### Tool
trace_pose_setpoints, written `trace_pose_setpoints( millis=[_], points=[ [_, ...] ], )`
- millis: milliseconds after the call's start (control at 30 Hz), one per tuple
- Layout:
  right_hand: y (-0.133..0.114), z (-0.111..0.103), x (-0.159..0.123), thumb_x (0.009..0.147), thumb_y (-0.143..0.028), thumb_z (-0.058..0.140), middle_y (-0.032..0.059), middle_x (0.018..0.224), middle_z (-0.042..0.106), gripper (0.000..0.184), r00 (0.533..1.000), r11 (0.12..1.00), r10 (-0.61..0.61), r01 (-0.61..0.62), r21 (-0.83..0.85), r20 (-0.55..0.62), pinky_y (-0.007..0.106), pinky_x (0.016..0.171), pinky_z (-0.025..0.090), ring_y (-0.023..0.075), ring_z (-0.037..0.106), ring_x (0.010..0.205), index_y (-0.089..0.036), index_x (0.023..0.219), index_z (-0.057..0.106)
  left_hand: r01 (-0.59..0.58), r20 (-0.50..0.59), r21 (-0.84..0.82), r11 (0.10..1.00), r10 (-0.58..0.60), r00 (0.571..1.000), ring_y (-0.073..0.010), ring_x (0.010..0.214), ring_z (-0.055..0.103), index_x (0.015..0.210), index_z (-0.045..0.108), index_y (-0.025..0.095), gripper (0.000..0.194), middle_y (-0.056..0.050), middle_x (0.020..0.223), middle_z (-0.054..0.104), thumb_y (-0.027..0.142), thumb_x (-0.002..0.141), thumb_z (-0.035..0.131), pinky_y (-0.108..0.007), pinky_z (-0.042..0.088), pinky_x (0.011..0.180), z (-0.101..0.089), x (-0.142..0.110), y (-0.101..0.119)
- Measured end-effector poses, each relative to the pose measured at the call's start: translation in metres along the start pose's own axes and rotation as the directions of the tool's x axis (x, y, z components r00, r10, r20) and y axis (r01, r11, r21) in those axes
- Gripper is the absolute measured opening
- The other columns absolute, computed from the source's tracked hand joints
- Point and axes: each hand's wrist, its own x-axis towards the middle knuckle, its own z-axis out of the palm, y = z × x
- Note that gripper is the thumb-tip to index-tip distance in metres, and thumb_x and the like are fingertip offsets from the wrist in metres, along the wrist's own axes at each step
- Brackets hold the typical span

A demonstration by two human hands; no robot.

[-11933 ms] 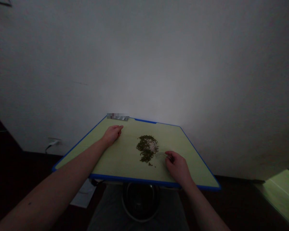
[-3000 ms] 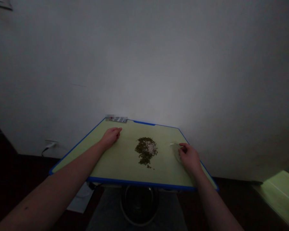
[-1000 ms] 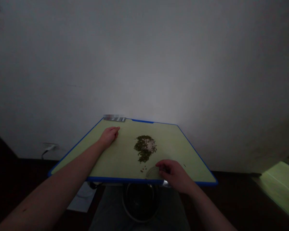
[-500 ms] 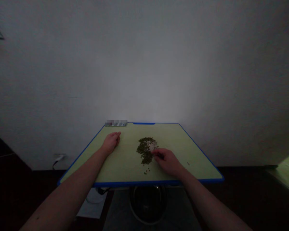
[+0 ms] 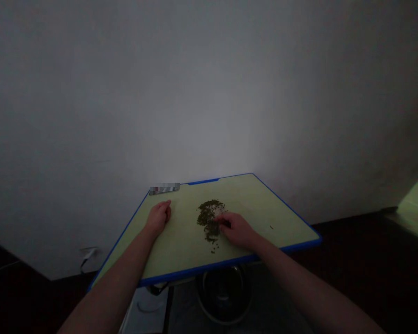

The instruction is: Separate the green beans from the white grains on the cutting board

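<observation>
A pile of green herbs (image 5: 209,219) lies between the hands: the right hand (image 5: 237,230) curls against its edge, any grip unclear; the left hand (image 5: 158,218) rests loosely closed on the cutting board (image 5: 251,199)

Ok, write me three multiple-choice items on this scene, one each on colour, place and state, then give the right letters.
1. What colour is the edge of the cutting board?
A. Red
B. Black
C. Blue

2. Where is the right hand relative to the pile of dark green flakes?
A. At its right side, fingertips on it
B. Behind it
C. Far from it

3. What is the left hand doing?
A. Hanging in the air
B. Resting on the board, apart from the pile
C. Pinching flakes

1. C: a blue strip runs along the rim.
2. A: the fingers reach the pile.
3. B: the hand lies left of the pile.
</observation>
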Motion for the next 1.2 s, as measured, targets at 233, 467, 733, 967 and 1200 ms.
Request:
trace_pose_setpoints(
  millis=[233,467,733,967,1200],
  points=[
    [-0.003,-0.001,-0.004,0.073,-0.014,0.051,0.0048,0.089,0.067,0.028,1.000,0.999,0.007,-0.006,0.054,-0.019,0.029,0.075,0.045,0.0164,0.060,0.080,-0.017,0.097,0.065,-0.024,-0.049,-0.131,0.991,0.017,0.999,-0.0077,0.034,0.033,0.047,0.039,0.019,0.038,0.005,0.036,0.036,0.047,0.073,0.047,-0.024,0.025,0.038,0.000,0.002,-0.002],
    [-0.006,-0.002,-0.005,0.073,-0.014,0.051,0.0063,0.096,0.066,0.030,1.000,0.999,-0.025,0.025,0.023,0.008,0.030,0.082,0.044,0.0180,0.059,0.089,-0.017,0.099,0.065,0.008,-0.066,-0.211,0.977,-0.023,0.998,-0.0071,0.032,0.031,0.047,0.041,0.019,0.038,0.006,0.035,0.036,0.048,0.071,0.052,-0.024,0.022,0.036,-0.001,0.008,-0.012],
    [-0.012,-0.008,-0.007,0.072,-0.013,0.051,0.0067,0.094,0.067,0.030,0.995,0.999,-0.037,0.038,-0.012,0.092,0.029,0.079,0.044,0.0180,0.059,0.087,-0.016,0.097,0.067,-0.036,-0.061,-0.160,0.986,0.027,0.998,-0.0076,0.033,0.032,0.046,0.042,0.019,0.039,0.006,0.035,0.035,0.046,0.073,0.049,-0.024,0.024,0.037,-0.003,0.006,-0.013],
    [-0.010,-0.011,-0.010,0.071,-0.014,0.052,0.0046,0.089,0.066,0.029,0.988,1.000,-0.003,0.002,0.006,0.152,0.027,0.072,0.043,0.0163,0.059,0.079,-0.018,0.096,0.067,-0.015,-0.043,-0.183,0.983,0.007,0.999,-0.0071,0.033,0.030,0.046,0.041,0.019,0.041,0.006,0.035,0.035,0.047,0.074,0.049,-0.024,0.022,0.038,-0.003,0.007,-0.013],
    [-0.011,-0.018,-0.015,0.070,-0.014,0.052,0.0026,0.076,0.065,0.028,0.975,0.999,0.034,-0.038,0.013,0.220,0.024,0.063,0.042,0.0144,0.057,0.068,-0.017,0.094,0.067,-0.019,-0.048,-0.213,0.977,0.009,0.999,-0.0075,0.033,0.031,0.046,0.041,0.019,0.039,0.005,0.036,0.036,0.045,0.074,0.050,-0.024,0.022,0.038,-0.002,0.005,-0.010]
  ],
)
